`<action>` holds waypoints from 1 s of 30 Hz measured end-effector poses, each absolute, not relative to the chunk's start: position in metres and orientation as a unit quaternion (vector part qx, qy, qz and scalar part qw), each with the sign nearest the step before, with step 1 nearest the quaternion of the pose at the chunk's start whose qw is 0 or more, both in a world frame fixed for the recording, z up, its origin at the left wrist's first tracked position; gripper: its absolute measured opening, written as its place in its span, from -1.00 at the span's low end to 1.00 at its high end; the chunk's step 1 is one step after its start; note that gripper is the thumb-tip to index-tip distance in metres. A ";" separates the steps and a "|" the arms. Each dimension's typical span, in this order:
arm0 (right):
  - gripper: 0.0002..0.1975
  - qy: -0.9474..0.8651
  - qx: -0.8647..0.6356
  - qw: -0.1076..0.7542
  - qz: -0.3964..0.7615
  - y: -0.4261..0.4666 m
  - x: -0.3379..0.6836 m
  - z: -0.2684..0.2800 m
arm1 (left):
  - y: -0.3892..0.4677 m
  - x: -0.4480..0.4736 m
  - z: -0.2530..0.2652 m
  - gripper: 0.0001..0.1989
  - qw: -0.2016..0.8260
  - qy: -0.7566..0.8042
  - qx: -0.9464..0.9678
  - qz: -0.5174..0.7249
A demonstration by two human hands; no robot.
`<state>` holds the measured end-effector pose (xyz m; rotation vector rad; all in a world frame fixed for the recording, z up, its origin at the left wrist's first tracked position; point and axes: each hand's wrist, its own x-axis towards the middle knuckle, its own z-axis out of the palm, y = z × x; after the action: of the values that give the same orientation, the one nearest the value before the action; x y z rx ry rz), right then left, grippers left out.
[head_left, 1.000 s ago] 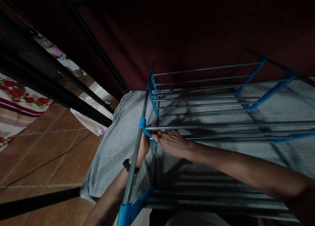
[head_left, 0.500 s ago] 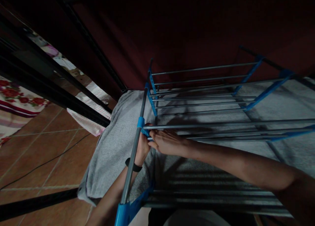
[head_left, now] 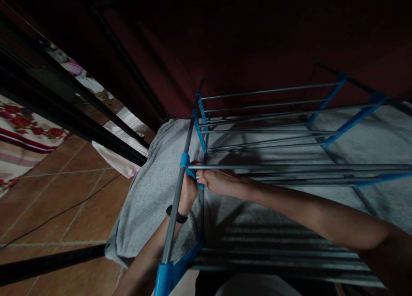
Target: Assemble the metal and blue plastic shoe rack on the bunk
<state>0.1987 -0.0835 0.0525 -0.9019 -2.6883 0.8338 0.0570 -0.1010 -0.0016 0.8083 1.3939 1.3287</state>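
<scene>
A rack of grey metal tubes with blue plastic brackets stands in front of me. My left hand [head_left: 189,189], with a dark band on its wrist, is closed around a blue bracket [head_left: 190,171] on the left upright tube [head_left: 176,197]; its fingers are partly hidden behind the bracket. Just right of it, my right hand [head_left: 219,182] has its fingers closed on a metal rod [head_left: 289,174] near the rod's left end, against the bracket. Another rod [head_left: 273,167] passes just above my right hand.
Farther back are the rack's other rods and a right-hand blue bracket [head_left: 334,135]. Grey blanket [head_left: 144,193] lies beneath the rack. Black metal bars [head_left: 48,261] and a cable [head_left: 64,211] on the tiled floor are at left. A dark red wall [head_left: 241,51] rises behind.
My right hand has shifted slightly upward at the bracket with the rod in its fingers. My left hand keeps its hold. The view has moved a little.
</scene>
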 end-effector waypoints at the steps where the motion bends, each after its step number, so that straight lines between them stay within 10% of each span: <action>1: -0.79 -0.905 -0.306 0.094 0.279 -0.083 0.198 0.051 | -0.100 0.059 -0.002 -0.43 0.488 0.561 0.341 0.575; 30: -0.71 -0.886 -0.350 0.052 0.301 -0.082 0.198 0.055 | -0.095 0.070 -0.006 -0.53 0.443 0.478 0.324 0.685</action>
<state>0.1980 -0.0818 0.0549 -1.0637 -2.6941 0.9170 0.0703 -0.0951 -0.0062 0.8045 1.1866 1.6996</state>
